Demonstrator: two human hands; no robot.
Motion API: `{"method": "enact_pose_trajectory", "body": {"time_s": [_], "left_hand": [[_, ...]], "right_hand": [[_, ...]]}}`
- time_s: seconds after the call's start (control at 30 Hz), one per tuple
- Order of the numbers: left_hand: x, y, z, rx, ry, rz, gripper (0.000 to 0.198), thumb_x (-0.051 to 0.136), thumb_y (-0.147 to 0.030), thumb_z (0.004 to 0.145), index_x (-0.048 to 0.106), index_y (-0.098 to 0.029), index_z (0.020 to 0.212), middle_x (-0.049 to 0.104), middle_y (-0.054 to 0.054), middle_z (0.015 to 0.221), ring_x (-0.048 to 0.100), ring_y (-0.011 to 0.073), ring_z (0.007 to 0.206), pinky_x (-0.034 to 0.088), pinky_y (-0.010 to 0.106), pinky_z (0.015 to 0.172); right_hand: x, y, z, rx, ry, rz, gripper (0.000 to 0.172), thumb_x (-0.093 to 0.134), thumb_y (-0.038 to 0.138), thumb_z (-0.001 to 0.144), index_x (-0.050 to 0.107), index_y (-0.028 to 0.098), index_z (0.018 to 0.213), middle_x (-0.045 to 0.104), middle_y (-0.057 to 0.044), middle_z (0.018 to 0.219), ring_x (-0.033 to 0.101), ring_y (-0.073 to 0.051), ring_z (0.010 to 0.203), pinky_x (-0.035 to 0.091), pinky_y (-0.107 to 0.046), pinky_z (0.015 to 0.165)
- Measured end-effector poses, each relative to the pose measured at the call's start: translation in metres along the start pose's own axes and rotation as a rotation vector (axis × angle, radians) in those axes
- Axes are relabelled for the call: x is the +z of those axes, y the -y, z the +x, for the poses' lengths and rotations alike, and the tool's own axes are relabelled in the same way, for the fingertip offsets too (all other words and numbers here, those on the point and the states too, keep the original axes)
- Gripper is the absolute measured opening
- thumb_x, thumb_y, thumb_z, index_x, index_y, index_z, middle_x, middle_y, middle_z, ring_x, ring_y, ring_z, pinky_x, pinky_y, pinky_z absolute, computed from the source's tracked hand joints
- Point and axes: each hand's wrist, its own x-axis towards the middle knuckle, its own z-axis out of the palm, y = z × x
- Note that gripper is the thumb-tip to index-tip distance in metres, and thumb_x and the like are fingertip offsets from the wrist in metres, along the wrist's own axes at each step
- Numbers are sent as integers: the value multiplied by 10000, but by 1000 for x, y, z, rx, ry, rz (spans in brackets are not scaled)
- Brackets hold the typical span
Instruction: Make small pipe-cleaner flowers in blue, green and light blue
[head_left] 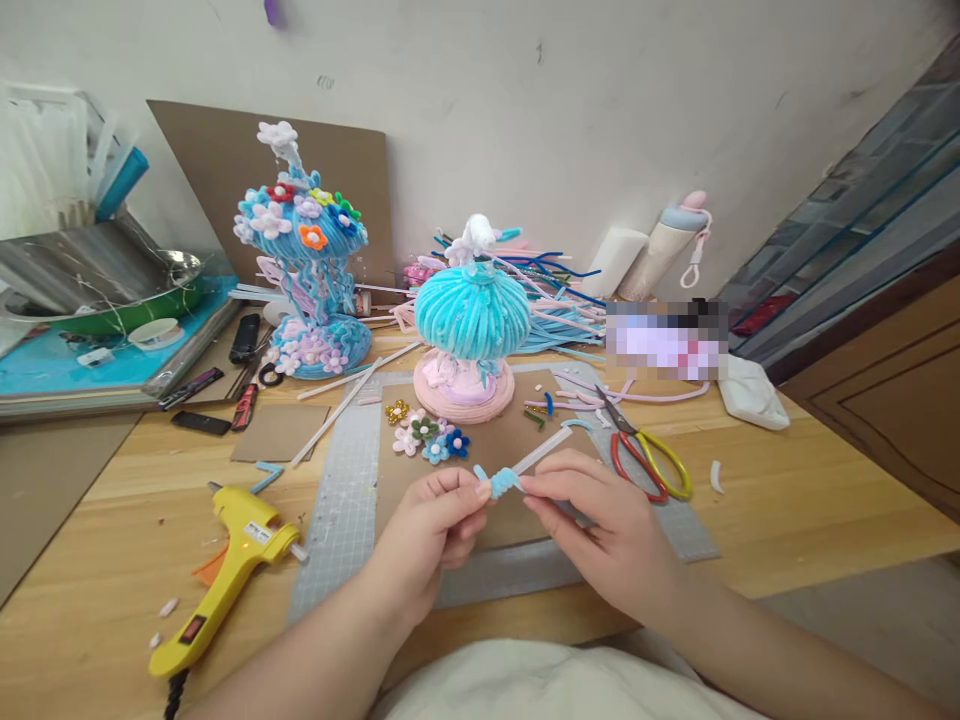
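Behind one wooden table [795, 495] we see a pale wall [480, 90]. At the far left we find one metal pot [79, 270], with a bunch of pale sticks [37, 165] and one blue strip [124, 182] showing above its rim; it sits in one green bowl [142, 317]. Just beside the bowl is one small white dish [156, 334], whose contents we cannot make out. Nearer to us lies one yellow glue gun [236, 570].

Next come two fluffy ornaments: first a blue ornament [277, 243] dotted with flowers, then, farther right, a turquoise ornament [472, 315] on a pink base. In front of the second, on one brown board [391, 478], we count at least six small flowers [424, 430], some overlapping.

The left hand [435, 520] pinches one end of a light-blue pipe cleaner [504, 483] between thumb and forefinger, its other fingers curled under. This coiled piece is between both hands, above the board's front part. The right hand [600, 520] pinches its other end between thumb and forefinger; how its remaining fingers press, we cannot tell.

Right of that lies one pair of scissors [654, 470], blades parted. Behind it, against the wall, leans one lidded bottle [666, 250], its inside hidden from us.
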Motion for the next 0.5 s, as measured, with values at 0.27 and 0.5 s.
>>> {"method": "enact_pose_trajectory", "body": {"time_s": [0.27, 0.5], "left_hand": [[-3, 1, -5, -148, 306, -149, 181, 610, -281, 766, 593, -115, 697, 386, -61, 439, 175, 1, 327, 76, 156, 337], [-6, 1, -5, -240, 512, -206, 190, 584, -275, 803, 593, -108, 712, 433, -38, 448, 259, 19, 298, 132, 164, 311]], "right_hand": [[4, -6, 11, 236, -15, 574, 38, 673, 189, 763, 642, 202, 745, 579, -9, 796, 565, -123, 728, 473, -239, 641], [0, -3, 24, 475, 298, 923, 188, 729, 286, 712, 627, 152, 796, 554, -1, 760, 504, -75, 597, 428, -191, 531]]}}
